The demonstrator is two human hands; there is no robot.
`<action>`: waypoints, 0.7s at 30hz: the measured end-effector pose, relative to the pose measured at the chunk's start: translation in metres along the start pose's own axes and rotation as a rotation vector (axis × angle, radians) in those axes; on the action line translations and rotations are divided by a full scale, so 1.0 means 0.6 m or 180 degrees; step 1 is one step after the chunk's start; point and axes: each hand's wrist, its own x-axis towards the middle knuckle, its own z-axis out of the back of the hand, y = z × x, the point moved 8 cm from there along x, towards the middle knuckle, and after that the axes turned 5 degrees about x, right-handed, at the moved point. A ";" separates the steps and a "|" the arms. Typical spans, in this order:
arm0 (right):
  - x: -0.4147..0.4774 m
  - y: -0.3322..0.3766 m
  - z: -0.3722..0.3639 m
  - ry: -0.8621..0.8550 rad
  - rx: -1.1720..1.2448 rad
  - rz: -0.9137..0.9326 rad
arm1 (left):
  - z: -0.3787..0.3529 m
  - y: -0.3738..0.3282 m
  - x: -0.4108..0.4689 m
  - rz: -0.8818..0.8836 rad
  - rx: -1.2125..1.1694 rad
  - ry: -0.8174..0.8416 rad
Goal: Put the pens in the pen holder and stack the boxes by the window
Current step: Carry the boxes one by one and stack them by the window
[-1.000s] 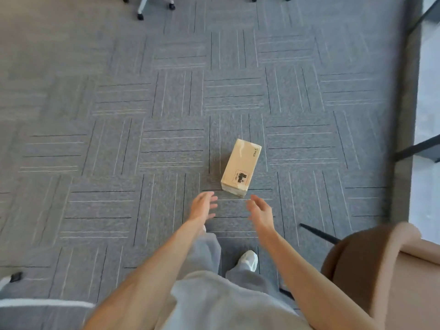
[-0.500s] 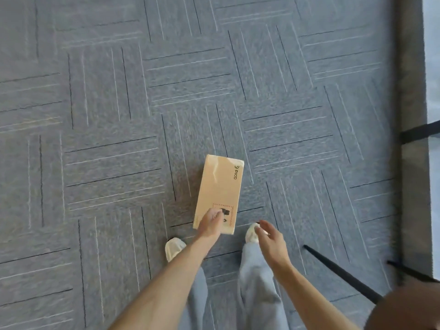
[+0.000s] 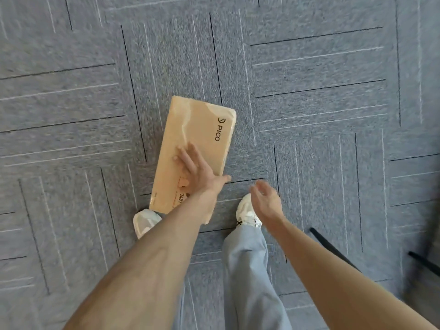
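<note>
Lower frame, nearest the camera: two bare forearms reach forward and down from the bottom edge, above a pair of light grey trouser legs (image 3: 247,270). White sneakers show beyond them, the left shoe (image 3: 145,221) at lower centre-left and the right shoe (image 3: 247,214) at centre. A dark slanted bar (image 3: 333,248), thin and straight, lies at the lower right; what it belongs to cannot be told.

Centre: the right hand (image 3: 266,201) hangs above the right shoe with fingers spread and loosely curled, holding nothing and clear of the box. The left hand (image 3: 197,167) lies flat, fingers splayed, palm down on the top face of a long tan cardboard box printed "PICO" (image 3: 204,129); it presses rather than clasps, with the thumb stretched out past the box's right edge.

The box lies on the floor at the middle of the frame, its near end just beside the left shoe, its far end angled toward the upper right. Beneath and beyond everything spreads grey carpet tile with dark and pale line patterns (image 3: 321,79), filling the upper frame.
</note>
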 end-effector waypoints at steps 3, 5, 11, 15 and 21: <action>0.007 0.015 -0.017 0.0140 -0.0058 0.0034 | 0.078 0.046 0.050 0.0296 -0.0159 -0.0174; 0.012 0.027 -0.030 0.0177 -0.0025 0.0040 | 0.138 0.093 0.083 0.0327 -0.0270 -0.0106; 0.064 0.067 -0.139 0.0328 0.0363 -0.0072 | 0.205 0.180 0.129 0.0067 -0.0827 0.0091; 0.115 0.080 -0.238 0.0377 0.0733 -0.0099 | 0.221 0.224 0.173 -0.0127 -0.1179 -0.0146; 0.120 0.100 -0.326 0.0258 0.1511 -0.0408 | 0.253 0.286 0.192 0.0145 -0.2359 0.0002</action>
